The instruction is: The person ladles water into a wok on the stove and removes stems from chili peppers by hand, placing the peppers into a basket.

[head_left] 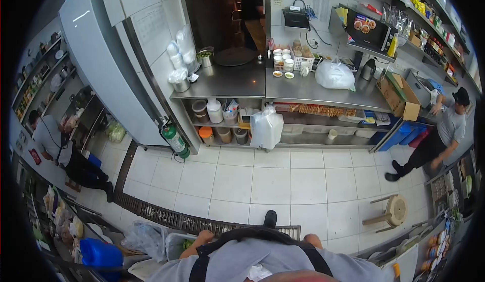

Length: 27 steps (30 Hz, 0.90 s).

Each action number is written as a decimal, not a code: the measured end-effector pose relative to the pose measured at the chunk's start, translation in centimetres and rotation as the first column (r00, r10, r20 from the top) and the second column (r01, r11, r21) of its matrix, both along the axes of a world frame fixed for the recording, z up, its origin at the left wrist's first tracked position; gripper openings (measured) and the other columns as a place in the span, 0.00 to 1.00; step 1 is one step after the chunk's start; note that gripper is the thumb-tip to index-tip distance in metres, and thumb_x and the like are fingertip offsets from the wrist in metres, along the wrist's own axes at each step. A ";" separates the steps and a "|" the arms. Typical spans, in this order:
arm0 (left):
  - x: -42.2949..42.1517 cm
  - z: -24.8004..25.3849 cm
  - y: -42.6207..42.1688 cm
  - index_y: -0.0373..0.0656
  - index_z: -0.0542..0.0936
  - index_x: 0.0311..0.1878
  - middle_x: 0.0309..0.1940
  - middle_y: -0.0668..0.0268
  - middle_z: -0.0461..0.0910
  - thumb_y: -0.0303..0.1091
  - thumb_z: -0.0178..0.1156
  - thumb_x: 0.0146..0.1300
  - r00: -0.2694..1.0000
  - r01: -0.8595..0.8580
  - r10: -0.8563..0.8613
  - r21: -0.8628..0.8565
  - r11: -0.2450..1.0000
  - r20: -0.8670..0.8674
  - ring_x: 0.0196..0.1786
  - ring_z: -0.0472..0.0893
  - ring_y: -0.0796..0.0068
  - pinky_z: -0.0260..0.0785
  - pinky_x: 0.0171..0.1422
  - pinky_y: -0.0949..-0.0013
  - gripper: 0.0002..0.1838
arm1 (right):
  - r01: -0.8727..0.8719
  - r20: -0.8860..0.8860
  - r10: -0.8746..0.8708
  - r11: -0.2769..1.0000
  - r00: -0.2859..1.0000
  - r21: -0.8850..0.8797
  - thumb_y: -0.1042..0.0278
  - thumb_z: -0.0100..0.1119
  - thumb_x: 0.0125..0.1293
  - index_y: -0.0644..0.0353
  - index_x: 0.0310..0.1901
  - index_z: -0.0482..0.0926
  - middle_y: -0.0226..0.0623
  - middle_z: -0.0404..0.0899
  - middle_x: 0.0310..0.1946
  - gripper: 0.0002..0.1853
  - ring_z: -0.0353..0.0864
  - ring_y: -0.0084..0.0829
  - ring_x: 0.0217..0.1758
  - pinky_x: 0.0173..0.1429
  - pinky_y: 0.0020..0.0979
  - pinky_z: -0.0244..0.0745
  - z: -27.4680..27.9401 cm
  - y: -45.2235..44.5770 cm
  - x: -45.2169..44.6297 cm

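Observation:
At the bottom of the head view, my left hand (pixel 205 235) hangs beside my body, close to a light plastic bin (pixel 175 241) with some green vegetable (pixel 187 243) in it. Its fingers are too small and turned away to make out. On the other side, my right hand (pixel 313 240) shows only in part past my grey shirt, over the tiled floor. Its fingers are hidden, and nothing held shows in either hand. My dark shoe (pixel 270 219) points forward beside the floor drain grate (pixel 217 226).
A steel counter (pixel 227 84) runs ahead, with a white bag (pixel 335 75) and a cardboard box (pixel 399 94) on it. A stool (pixel 393 212) stands at right. Co-workers stand at left (pixel 55 140) and right (pixel 449 123). A fire extinguisher (pixel 174 139) stands near the fridge (pixel 108 65).

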<state>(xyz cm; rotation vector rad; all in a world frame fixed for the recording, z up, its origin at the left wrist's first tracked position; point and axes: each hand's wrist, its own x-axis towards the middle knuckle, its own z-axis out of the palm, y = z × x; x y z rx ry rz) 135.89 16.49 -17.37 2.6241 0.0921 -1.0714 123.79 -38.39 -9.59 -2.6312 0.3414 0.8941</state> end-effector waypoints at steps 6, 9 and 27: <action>5.5 0.3 -3.7 0.46 0.85 0.37 0.38 0.56 0.84 0.48 0.55 0.51 0.998 -0.010 0.013 0.056 0.998 -0.062 0.46 0.83 0.59 0.74 0.53 0.57 0.19 | 0.137 0.242 -0.097 0.979 0.965 -0.153 0.55 0.58 0.53 0.58 0.33 0.85 0.46 0.83 0.31 0.15 0.82 0.46 0.40 0.50 0.43 0.76 -1.4 -9.5 14.4; 9.6 6.2 -5.8 0.49 0.85 0.40 0.41 0.58 0.84 0.48 0.56 0.52 0.989 -0.145 0.144 -0.061 0.987 -0.029 0.47 0.82 0.60 0.73 0.55 0.60 0.19 | 0.144 0.363 -0.109 0.987 0.925 -0.072 0.56 0.59 0.53 0.58 0.36 0.85 0.47 0.83 0.31 0.16 0.82 0.45 0.42 0.51 0.41 0.76 1.3 -10.6 21.8; 3.0 0.9 -1.3 0.42 0.84 0.34 0.39 0.48 0.81 0.48 0.50 0.53 0.983 -0.179 0.180 -0.014 0.984 0.039 0.47 0.80 0.48 0.70 0.55 0.54 0.20 | -0.292 0.078 0.292 0.956 0.953 0.001 0.53 0.57 0.57 0.57 0.37 0.84 0.44 0.83 0.41 0.17 0.80 0.45 0.49 0.55 0.42 0.74 -1.1 -3.6 23.9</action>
